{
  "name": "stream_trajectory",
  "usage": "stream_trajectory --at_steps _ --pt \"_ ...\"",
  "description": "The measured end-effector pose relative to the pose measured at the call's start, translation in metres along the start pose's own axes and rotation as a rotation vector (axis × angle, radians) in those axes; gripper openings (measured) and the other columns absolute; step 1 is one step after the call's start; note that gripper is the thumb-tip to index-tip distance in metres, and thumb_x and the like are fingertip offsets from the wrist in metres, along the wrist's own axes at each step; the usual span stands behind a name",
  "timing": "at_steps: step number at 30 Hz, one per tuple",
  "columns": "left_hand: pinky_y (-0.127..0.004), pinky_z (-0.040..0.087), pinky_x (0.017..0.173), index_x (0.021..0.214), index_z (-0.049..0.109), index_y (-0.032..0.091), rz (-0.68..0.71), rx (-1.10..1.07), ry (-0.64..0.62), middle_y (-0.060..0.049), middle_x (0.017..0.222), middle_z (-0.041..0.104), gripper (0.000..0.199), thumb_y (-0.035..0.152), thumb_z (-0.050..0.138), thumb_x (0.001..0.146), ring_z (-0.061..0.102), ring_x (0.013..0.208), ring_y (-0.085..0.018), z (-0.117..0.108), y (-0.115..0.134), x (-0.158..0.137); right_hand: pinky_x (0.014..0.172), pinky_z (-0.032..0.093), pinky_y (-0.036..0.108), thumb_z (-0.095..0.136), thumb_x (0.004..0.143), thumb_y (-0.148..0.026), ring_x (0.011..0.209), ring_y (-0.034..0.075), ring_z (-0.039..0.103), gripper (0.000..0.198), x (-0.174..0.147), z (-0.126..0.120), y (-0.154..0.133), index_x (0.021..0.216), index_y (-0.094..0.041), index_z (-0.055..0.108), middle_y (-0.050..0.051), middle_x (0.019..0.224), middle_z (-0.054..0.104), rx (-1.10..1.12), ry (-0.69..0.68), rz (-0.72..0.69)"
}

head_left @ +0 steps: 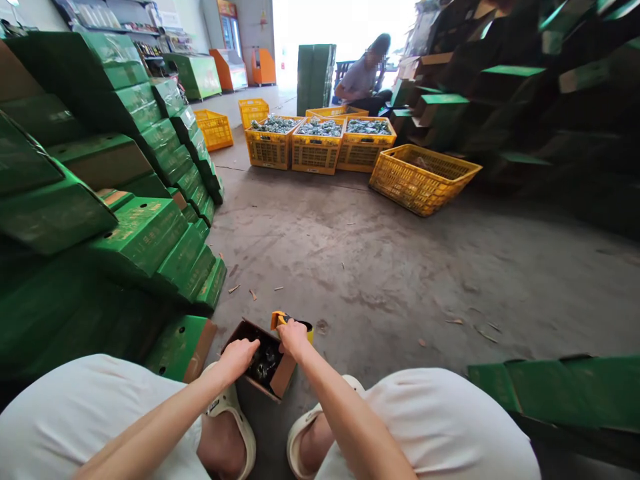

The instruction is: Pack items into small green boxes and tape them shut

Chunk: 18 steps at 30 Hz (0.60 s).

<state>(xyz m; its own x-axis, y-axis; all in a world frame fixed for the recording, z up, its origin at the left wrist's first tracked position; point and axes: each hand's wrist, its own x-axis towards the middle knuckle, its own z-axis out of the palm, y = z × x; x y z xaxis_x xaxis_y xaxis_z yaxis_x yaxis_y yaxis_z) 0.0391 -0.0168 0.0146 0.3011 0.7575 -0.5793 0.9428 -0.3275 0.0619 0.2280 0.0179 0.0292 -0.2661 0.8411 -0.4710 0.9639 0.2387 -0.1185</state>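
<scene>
Right hand: fingers closed round an orange-and-yellow tape dispenser; the grip sits at the far right of an open box.
Left hand: set at that box's left side, just across from the right hand; its fingertips are partly hidden, so I cannot tell whether they pinch the cardboard.
Open box: on the floor, below and between both hands; dark, shiny contents lie inside, too small to make out.
White clogs: nearer than the grip, one to either side of it.
Green cartons: stacked high to the left of the grip and beyond it; one low carton lies near the left hand.
Yellow crates: well beyond the grip; three side by side hold small shiny pieces; another stands to their right.
Co-worker: behind the filled crates, well apart from the grip.
</scene>
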Motion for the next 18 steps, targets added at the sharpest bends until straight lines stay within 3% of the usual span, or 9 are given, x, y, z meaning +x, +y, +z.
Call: stream_trajectory --at_steps 5,12,15,18 --pt "-0.040 0.054 0.099 0.129 0.061 0.017 -0.029 -0.028 0.006 -0.017 0.120 0.074 0.039 0.007 0.043 0.096 0.071 0.116 -0.027 0.001 0.016 0.010 0.089 0.056 0.036 0.082 0.077 -0.025 0.107 0.028 0.072 0.037 0.003 0.000 -0.002 0.113 -0.020 0.076 0.018 0.119 0.072 -0.017 -0.030 -0.002" --pt "-0.038 0.054 0.099 0.142 0.053 0.024 -0.090 -0.068 0.021 -0.014 0.123 0.073 0.055 0.020 0.065 0.089 0.070 0.117 -0.029 -0.001 0.009 -0.002 0.086 0.056 0.034 0.082 0.076 -0.024 0.107 0.028 0.072 0.039 -0.004 -0.005 -0.005 0.113 -0.020 0.076 0.018 0.120 0.071 -0.031 -0.011 0.006" --pt "-0.038 0.051 0.103 0.133 0.062 0.024 -0.085 -0.074 0.057 -0.015 0.137 0.065 0.044 0.026 0.065 0.090 0.062 0.130 -0.030 -0.001 0.007 -0.012 0.086 0.056 0.034 0.081 0.077 -0.024 0.105 0.026 0.073 0.038 -0.011 -0.007 -0.008 0.115 -0.021 0.075 0.018 0.122 0.070 -0.030 0.009 0.009" --pt "-0.037 0.046 0.110 0.127 0.068 0.019 -0.114 -0.152 0.092 -0.017 0.149 0.057 0.036 0.033 0.053 0.097 0.051 0.141 -0.029 -0.002 0.011 -0.007 0.087 0.056 0.034 0.077 0.080 -0.021 0.106 0.026 0.073 0.035 -0.015 -0.008 -0.010 0.115 -0.022 0.074 0.018 0.123 0.069 -0.029 0.026 0.018"
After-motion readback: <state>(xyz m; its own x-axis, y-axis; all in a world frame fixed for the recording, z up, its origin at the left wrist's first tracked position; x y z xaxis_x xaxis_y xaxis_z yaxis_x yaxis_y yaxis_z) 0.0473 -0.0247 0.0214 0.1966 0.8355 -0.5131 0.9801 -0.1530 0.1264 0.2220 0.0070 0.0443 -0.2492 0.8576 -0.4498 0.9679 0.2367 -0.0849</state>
